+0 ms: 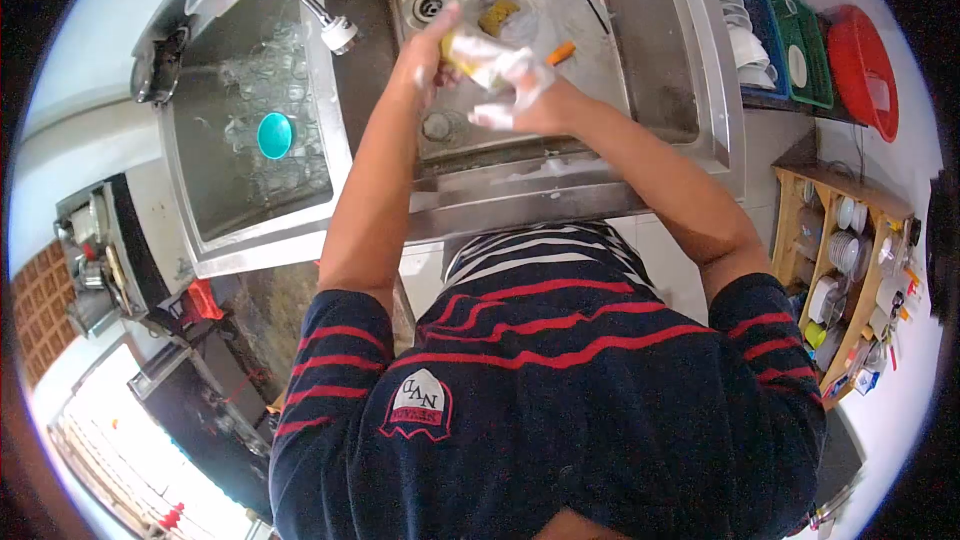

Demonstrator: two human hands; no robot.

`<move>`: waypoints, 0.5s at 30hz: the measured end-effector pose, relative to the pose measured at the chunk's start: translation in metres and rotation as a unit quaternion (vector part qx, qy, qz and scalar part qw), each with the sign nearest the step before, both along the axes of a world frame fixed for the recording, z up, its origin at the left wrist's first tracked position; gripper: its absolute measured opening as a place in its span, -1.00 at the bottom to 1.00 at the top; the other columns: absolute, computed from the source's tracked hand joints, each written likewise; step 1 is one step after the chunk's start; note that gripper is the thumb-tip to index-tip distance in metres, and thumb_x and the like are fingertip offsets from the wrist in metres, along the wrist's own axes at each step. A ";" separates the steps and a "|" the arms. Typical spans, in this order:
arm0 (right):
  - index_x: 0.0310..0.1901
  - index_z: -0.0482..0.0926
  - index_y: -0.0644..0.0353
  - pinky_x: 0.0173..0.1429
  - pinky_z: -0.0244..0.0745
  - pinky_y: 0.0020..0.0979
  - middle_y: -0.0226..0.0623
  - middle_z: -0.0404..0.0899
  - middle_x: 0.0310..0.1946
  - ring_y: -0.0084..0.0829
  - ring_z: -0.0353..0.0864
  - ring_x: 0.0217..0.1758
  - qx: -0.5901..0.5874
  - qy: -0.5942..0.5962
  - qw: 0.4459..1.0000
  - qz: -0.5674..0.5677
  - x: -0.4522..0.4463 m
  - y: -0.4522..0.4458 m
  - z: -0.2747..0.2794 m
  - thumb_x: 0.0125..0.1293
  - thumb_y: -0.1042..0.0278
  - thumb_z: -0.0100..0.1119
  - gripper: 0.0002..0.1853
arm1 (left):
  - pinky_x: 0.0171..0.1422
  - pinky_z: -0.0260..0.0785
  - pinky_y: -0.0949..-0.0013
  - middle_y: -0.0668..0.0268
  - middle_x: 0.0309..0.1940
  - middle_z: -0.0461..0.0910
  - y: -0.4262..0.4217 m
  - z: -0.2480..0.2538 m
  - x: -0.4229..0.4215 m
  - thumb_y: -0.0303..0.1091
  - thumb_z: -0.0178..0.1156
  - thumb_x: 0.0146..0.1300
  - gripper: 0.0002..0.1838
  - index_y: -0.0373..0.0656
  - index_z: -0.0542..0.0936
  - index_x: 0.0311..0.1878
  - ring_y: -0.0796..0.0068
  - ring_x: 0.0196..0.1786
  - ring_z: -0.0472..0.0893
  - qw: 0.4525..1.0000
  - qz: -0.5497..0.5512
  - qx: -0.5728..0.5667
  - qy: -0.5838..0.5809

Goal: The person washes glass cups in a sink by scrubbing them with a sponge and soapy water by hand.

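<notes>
Both hands meet over the right basin [655, 90] of a steel sink. My left hand [425, 58] is closed on one end of a yellow object [462, 55] thickly covered in white foam; its exact kind is hidden. At the other end, my right hand [540, 100], coated with suds and slightly blurred, grips the same object. Beyond them a yellow sponge [497, 16] lies on the wet basin floor. Near my right hand is an orange handle [561, 52]. Below my left hand sits a clear glass [438, 126].
The left basin [200, 165] holds several clear glasses [262, 85] and a teal cup [275, 135]. A faucet head [339, 35] hangs over the divider. At right are dish racks [800, 50], a red basket [862, 70] and a wooden shelf [790, 210] with dishes.
</notes>
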State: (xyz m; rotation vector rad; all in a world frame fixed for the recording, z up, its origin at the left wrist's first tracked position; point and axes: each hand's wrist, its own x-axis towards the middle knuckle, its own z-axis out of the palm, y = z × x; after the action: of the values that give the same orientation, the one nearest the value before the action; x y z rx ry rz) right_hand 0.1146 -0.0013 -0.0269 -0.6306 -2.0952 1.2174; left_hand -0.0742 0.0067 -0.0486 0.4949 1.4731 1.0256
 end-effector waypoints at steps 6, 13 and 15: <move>0.25 0.36 0.21 0.18 0.43 -0.37 -0.29 0.49 0.11 -0.39 0.51 0.07 -0.241 0.059 0.968 0.033 -0.012 -0.008 -0.004 0.13 0.12 0.30 -0.33 | -0.64 0.20 0.44 0.35 -0.50 0.56 -0.004 -0.017 0.017 -0.11 0.19 0.11 -0.62 -0.19 0.56 -0.11 0.52 -0.63 0.48 0.993 0.098 0.052 -0.042; 0.20 0.43 0.18 0.06 0.49 -0.27 -0.14 0.56 -0.01 -0.25 0.58 -0.09 0.013 -0.211 0.975 0.069 0.006 0.001 0.004 0.13 0.14 0.33 -0.39 | -0.73 0.23 0.45 0.38 -0.57 0.57 -0.005 -0.001 -0.012 0.15 0.11 0.22 -0.55 -0.11 0.54 -0.26 0.55 -0.67 0.50 0.994 -0.097 -0.034 -0.047; 0.20 0.44 0.13 -0.01 0.52 -0.30 -0.18 0.52 0.01 -0.30 0.57 -0.12 0.190 -0.090 0.978 -0.009 0.000 -0.010 -0.007 0.15 0.19 0.31 -0.43 | -0.77 0.11 0.47 0.40 -0.59 0.54 -0.004 0.012 -0.001 0.09 0.09 0.23 -0.60 -0.09 0.55 -0.24 0.56 -0.70 0.45 0.989 -0.088 -0.111 0.042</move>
State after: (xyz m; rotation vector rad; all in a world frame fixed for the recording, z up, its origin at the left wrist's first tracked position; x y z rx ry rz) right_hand 0.1146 -0.0112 -0.0335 -0.5965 -2.3832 0.7384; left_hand -0.0756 0.0027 -0.0366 0.5035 1.5664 0.6998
